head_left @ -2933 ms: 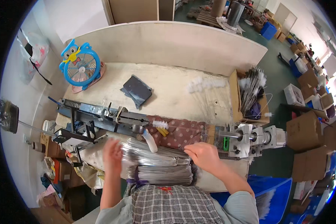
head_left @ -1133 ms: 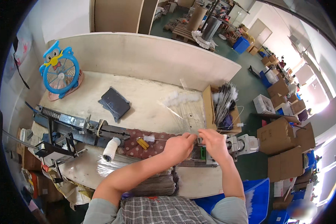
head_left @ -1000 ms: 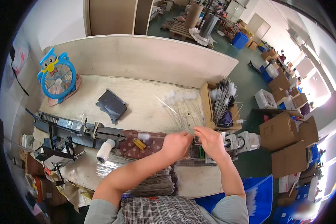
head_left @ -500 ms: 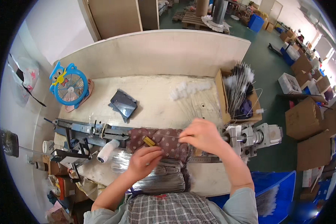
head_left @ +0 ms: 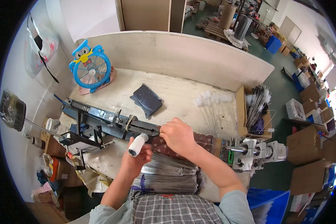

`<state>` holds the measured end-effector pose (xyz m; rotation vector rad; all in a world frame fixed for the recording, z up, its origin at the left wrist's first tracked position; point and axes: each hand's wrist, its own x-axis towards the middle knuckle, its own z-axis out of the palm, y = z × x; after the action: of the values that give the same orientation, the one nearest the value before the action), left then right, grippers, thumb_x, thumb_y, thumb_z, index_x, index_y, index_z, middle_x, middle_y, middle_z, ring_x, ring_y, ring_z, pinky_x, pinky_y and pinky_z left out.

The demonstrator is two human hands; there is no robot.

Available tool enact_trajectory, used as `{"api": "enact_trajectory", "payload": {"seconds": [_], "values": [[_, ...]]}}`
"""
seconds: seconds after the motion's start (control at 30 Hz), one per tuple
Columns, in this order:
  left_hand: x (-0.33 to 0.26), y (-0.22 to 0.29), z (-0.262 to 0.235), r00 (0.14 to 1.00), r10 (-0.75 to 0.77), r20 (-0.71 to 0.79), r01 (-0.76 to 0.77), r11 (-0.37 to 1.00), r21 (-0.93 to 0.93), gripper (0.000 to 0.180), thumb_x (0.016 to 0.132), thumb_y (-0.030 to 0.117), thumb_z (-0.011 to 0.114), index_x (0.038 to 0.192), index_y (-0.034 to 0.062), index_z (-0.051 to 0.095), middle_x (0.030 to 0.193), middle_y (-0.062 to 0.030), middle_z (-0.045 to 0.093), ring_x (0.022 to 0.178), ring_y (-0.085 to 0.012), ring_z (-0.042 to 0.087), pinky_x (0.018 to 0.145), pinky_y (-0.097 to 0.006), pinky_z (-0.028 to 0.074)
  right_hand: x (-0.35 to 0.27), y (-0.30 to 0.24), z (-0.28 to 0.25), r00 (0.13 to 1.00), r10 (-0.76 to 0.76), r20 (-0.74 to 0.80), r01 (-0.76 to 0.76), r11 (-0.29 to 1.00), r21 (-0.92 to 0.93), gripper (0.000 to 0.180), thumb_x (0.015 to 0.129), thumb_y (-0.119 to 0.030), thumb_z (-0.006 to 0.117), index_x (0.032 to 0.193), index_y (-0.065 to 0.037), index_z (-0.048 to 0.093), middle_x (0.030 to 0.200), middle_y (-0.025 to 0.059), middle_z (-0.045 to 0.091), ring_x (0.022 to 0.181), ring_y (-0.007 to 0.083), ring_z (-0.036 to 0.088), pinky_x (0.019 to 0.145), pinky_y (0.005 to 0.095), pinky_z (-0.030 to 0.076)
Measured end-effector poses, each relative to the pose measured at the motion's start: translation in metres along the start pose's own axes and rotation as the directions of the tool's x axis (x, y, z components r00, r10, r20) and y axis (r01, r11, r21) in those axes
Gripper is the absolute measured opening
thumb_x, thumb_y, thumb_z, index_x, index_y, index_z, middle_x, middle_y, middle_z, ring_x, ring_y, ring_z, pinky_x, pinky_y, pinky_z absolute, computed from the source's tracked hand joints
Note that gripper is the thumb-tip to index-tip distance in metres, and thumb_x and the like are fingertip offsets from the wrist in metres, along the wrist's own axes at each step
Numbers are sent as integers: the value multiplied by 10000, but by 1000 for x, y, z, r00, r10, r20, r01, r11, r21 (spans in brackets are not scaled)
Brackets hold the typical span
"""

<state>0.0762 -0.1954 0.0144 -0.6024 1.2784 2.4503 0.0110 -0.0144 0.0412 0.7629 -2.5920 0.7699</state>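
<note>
My right hand (head_left: 177,136) is closed in a pinch at the right end of a dark metal clamp bar (head_left: 142,127), on what looks like a thin wire (head_left: 207,143) running toward the shaft on the right. My left hand (head_left: 136,160) is beneath a white roll (head_left: 138,144), thumb on one side and curled fingers on the other, apart from each other. The roll partly covers the palm, and whether the hand touches it is unclear. Under my right hand lies a brown dotted cloth (head_left: 168,147). Bundles of silvery wires (head_left: 170,175) lie close to my body.
A metal chuck unit (head_left: 257,153) stands at the right end of the bench. Behind are white-tipped wire brushes (head_left: 214,100), a cardboard box (head_left: 241,112) of brushes, dark flat pieces (head_left: 147,100) and a blue owl-shaped fan (head_left: 91,69). A blue bin (head_left: 268,201) is at lower right.
My right hand has moved left to the clamp bar. My left hand has gone from the cloth to beneath the white roll. The yellow piece on the cloth no longer shows. The view has shifted.
</note>
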Motion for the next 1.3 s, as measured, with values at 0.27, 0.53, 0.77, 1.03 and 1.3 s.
{"api": "enact_trajectory", "payload": {"seconds": [0.27, 0.53, 0.77, 1.03, 1.3], "values": [[25, -7, 18, 971, 211, 115, -173, 281, 944, 442, 754, 360, 716, 599, -47, 638, 536, -68, 606, 518, -124, 569, 514, -270, 447, 6, 3, -8, 991, 36, 127, -27, 997, -70, 64, 693, -167, 666, 723, -112, 669, 692, 9, 616, 729, 213, 556, 624, 336, 475], [38, -52, 7, 921, 318, 226, -389, 789, 475, 337, 823, 297, 620, 826, -40, 626, 746, -88, 627, 710, -182, 610, 621, -290, 463, -29, 4, -46, 980, -35, -194, 35, 999, -6, 70, 732, -108, 671, 796, -80, 676, 727, 26, 634, 740, 213, 596, 643, 324, 493], [29, -51, 34, 948, 250, 196, -317, 750, 580, 101, 751, 66, 604, 791, 22, 522, 637, -53, 561, 648, -143, 582, 574, -305, 476, -82, 11, -15, 993, 41, 110, -46, 998, 44, 159, 785, -108, 645, 933, -48, 644, 815, 65, 639, 719, 230, 627, 603, 306, 499], [18, -20, 3, 950, 283, 134, -263, 489, 832, 277, 769, 149, 706, 895, -17, 523, 730, -62, 594, 654, -117, 586, 540, -264, 463, -72, 27, 20, 980, -14, 198, 17, 1000, -14, 199, 739, -160, 663, 911, -72, 620, 832, 59, 573, 745, 231, 611, 603, 340, 494], [14, 3, -143, 934, 100, -343, -156, 977, -142, 333, 838, 401, 620, 983, 107, 561, 782, 19, 573, 718, -140, 578, 641, -284, 466, -72, 22, -10, 977, 80, 199, -96, 993, 75, 164, 726, -193, 699, 816, -68, 641, 731, 78, 562, 657, 273, 588, 590, 347, 477]]}}
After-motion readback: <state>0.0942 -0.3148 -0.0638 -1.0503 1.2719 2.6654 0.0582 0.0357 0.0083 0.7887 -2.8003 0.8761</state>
